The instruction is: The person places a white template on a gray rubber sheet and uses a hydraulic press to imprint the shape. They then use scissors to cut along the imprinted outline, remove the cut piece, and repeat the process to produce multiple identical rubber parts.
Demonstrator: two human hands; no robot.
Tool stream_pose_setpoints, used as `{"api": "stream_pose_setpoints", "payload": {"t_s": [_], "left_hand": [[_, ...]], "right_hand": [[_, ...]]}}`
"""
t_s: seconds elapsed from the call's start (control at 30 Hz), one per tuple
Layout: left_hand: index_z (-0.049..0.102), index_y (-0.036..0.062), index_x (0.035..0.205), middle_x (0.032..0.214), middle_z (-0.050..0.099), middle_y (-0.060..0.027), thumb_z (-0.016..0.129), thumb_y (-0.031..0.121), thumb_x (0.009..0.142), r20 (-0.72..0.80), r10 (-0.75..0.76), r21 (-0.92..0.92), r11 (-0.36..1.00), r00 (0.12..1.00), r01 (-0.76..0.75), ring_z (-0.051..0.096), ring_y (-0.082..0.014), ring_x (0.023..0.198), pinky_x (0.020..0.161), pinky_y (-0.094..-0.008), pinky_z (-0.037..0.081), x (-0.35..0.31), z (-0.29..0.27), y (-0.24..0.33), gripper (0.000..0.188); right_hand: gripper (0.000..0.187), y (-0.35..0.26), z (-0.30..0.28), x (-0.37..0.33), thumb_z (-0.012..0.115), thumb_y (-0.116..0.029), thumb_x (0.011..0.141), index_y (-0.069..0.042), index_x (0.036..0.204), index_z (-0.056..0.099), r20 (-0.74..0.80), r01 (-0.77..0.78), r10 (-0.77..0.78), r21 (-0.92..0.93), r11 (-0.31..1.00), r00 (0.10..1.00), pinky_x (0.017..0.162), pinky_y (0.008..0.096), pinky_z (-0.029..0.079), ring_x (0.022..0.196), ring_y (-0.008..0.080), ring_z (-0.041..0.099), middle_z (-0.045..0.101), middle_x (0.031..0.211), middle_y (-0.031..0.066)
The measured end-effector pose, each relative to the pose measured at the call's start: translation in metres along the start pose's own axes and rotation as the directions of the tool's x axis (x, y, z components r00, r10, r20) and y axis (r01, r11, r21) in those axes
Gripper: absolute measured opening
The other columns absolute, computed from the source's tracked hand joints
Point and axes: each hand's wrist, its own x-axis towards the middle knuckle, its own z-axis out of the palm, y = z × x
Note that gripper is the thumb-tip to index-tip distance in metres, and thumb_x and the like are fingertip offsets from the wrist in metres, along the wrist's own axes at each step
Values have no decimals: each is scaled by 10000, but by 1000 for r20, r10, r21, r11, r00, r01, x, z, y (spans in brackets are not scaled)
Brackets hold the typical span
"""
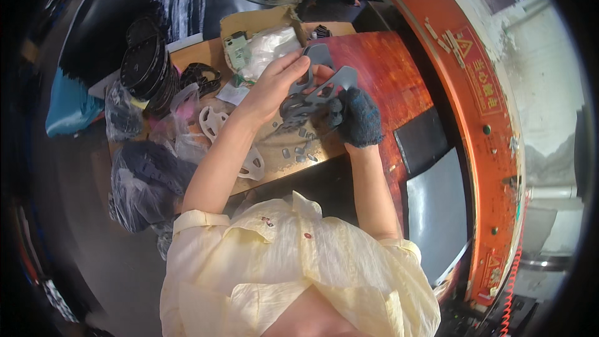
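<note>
Carton, head view: open cardboard carton (293,17) at the far side of the wooden table; in it, a crumpled clear plastic wrapping (272,52) and, to its left, a small green-and-white packet (236,50).
Bags: dark plastic bag (146,175) at the near left, bulging, contents hard to make out; clear bag (123,112) behind it with something dark inside; another clear bag (186,140) to its right, a pink patch showing at its top.
Grey cut-out plate: thin slotted plate (340,81) between both hands, raised over the table; one pointed corner faces upper right, and the visible slotted part slants down to the lower left. Fingers hide the rest, so the full long axis and the number of layers cannot be told.
Left hand: bare left hand (284,80) closed on the plate, thumb laid along the near side, fingers beyond it; forearm slants up to the right.
Right hand: dark-gloved right hand (360,117) with fingers curled in against the plate's right side, wrist below; whether they grip it is hidden.
Below: small grey offcuts (301,157) scattered on the table.
</note>
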Motion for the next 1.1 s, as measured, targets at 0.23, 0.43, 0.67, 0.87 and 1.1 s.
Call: {"api": "stream_pose_setpoints", "payload": {"t_s": [0.23, 0.43, 0.67, 0.87, 1.1], "left_hand": [[443, 8, 1340, 1087, 612, -40, 514, 298, 964, 147, 14, 441, 894, 989, -78, 549, -100, 929, 863, -251, 436, 8, 27, -21, 480], [436, 40, 1357, 1073, 636, -67, 619, 129, 891, 189, 21, 674, 724, 982, -145, 586, -126, 949, 861, -266, 456, -3, 46, -21, 509], [468, 35, 1327, 988, 634, -83, 497, 104, 909, 270, -149, 463, 886, 951, 7, 607, -153, 864, 813, -272, 473, -16, 45, -26, 425], [514, 55, 1258, 1037, 593, -79, 384, 233, 942, 80, -213, -79, 973, 974, 219, 603, -145, 834, 774, -285, 494, -13, -14, -88, 385], [478, 44, 1217, 1093, 584, -67, 507, 527, 907, -369, -356, -46, 930, 858, 366, 582, -187, 930, 776, -342, 490, 8, -103, -172, 574]], "right_hand": [[243, -20, -18, -27, 622, -219, 866, -10, 987, 649, -203, 63, -163, -426, 903, 965, 657, 288, 498, 742, 165, 618, 654, 830, 88], [357, -14, -19, -36, 672, -193, 812, -25, 1114, 585, -283, 103, -371, -658, 746, 884, 726, 292, 493, 800, 144, 610, 655, 903, 56], [589, -15, -43, -43, 729, -161, 752, -42, 1268, 473, 121, 200, -160, -640, 742, 980, 832, 290, 464, 943, 138, 568, 613, 1076, 72], [430, 28, -44, -47, 729, -198, 761, -64, 1153, 611, 36, -171, 200, -383, 908, 979, 730, 273, 493, 790, 94, 586, 667, 943, 31], [377, 94, -73, 21, 705, -395, 723, -68, 910, 701, -161, -264, 218, -738, 621, 963, 679, 316, 494, 752, 192, 653, 685, 809, 122]]}}
